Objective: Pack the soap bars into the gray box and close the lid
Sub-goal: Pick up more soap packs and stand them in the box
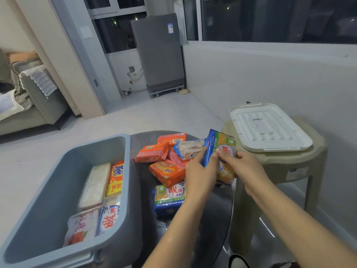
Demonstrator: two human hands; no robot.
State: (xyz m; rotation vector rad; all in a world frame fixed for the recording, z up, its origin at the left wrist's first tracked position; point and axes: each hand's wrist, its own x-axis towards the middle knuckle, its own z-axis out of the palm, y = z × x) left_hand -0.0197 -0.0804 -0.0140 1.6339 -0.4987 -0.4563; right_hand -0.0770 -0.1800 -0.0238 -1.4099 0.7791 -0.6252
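The open gray box [58,190] stands at the lower left with several wrapped soap bars [100,192] lined along its right wall. On the dark round table [212,219] lies a pile of soap bars: orange ones [166,172], a clear-wrapped one [189,148] and a blue-green pack [169,198]. Both hands hold a blue, green and yellow soap pack [220,146] upright above the pile. My left hand [201,175] grips its left edge and my right hand [243,165] grips its right side. The white lid [268,126] lies on a beige stool.
The beige plastic stool [289,161] stands right of the table, close to a white wall. A gray appliance [160,51] is at the back under the windows. A sofa [29,101] sits far left. Tiled floor [135,117] lies open beyond the table.
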